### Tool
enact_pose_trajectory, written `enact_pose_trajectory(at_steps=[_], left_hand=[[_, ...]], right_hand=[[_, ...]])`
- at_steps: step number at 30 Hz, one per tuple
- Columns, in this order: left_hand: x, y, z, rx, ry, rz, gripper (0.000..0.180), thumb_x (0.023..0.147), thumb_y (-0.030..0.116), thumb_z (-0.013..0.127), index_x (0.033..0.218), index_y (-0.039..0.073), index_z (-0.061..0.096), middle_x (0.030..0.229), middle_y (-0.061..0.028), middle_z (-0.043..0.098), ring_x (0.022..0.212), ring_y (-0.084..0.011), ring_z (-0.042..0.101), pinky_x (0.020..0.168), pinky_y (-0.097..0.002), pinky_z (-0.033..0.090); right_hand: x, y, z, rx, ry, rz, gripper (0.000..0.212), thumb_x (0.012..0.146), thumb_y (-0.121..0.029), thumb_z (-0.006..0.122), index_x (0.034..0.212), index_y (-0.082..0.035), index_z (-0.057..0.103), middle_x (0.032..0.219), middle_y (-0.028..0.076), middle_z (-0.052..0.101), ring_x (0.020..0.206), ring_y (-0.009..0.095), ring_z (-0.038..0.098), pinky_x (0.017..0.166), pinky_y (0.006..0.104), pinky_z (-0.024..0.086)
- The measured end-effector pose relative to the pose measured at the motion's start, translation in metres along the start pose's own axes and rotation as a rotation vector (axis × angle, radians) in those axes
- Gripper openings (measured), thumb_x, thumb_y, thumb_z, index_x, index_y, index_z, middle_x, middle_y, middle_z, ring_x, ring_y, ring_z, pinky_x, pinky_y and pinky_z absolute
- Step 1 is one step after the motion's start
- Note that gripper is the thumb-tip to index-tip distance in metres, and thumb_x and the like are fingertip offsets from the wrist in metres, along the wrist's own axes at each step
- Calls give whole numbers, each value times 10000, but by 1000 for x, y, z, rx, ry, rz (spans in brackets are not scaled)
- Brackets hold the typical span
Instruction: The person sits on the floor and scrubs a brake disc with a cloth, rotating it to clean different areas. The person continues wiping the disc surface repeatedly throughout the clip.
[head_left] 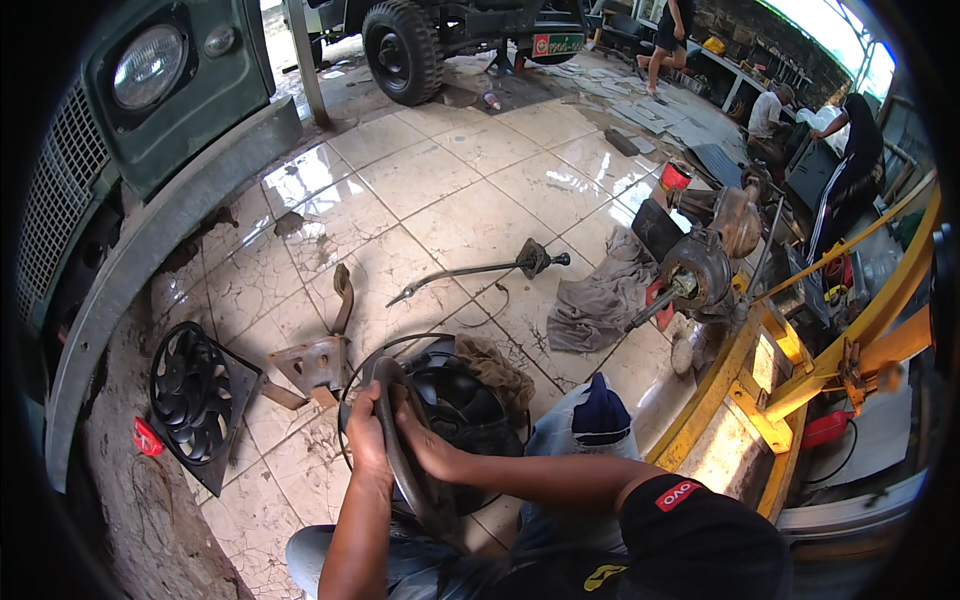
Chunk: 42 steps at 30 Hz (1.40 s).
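Observation:
A dark, thick-rimmed round part (pixel 413 470) stands nearly edge-on between my hands; its exact kind is hard to make out. My left hand (pixel 366 432) is closed on its left side, the thumb near the upper edge. Against the inner right face presses my right hand (pixel 428 447), its fingertips partly hidden by the rim. Behind it, on the floor, sits a black fan (pixel 450 385) with a brown rag (pixel 495 372) over its right edge. Left of my hands lie a rusty pedal bracket (pixel 312 368) and another black fan in a square shroud (pixel 190 395).
A lever with a long rod (pixel 460 270) lies on the tiled floor (pixel 430 180). To the right are a grey cloth (pixel 597 300), a greasy axle housing (pixel 700 268) and a yellow steel frame (pixel 745 390). A green vehicle (pixel 150 110) stands at left. People are at the far right.

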<state>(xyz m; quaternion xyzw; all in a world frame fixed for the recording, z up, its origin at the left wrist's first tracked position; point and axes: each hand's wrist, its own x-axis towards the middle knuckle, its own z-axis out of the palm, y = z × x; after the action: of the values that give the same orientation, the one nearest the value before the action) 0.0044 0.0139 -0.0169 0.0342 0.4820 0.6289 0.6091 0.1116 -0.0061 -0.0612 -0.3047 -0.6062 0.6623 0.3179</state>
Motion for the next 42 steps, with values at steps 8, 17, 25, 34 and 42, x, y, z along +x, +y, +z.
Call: enact_pose_trajectory(at_steps=[8,17,25,34,42], left_hand=[[-18,18,9,-29,-44,-64,272,920,286,513,847,40,604,675,-67,585,546,-182,535,537,-290,454],[-23,23,22,-57,15,-61,292,918,291,493,900,31,623,752,-78,622,609,-186,558,584,-293,470],[3,4,-9,0,-91,-51,280,924,302,530,877,40,616,725,-66,606,589,-162,550,548,-285,457],[6,3,0,-59,-33,33,316,903,331,549,858,28,622,690,-87,608,566,-203,564,542,-309,470],[13,18,-18,-15,-288,-163,401,918,354,496,998,-10,645,841,-143,684,741,-258,665,723,-368,556]], right_hand=[[-21,-18,7,84,-94,-68,661,1065,-403,164,1509,51,-21,1598,194,-30,1481,253,-88,1193,335,-19],[-27,-21,7,79,-133,-82,676,1060,-427,150,1513,26,-66,1601,174,-74,1479,245,-111,1193,348,-26],[-8,-4,2,104,-65,-34,686,1058,-441,146,1510,37,-50,1596,191,-44,1480,255,-89,1195,328,8],[7,1,-2,79,-48,47,694,1054,-461,135,1509,44,-6,1575,187,47,1457,237,21,1181,320,62],[3,34,-6,-58,-91,-60,711,1053,-457,147,1501,53,-63,1591,200,-105,1473,270,-132,1194,353,-34]])
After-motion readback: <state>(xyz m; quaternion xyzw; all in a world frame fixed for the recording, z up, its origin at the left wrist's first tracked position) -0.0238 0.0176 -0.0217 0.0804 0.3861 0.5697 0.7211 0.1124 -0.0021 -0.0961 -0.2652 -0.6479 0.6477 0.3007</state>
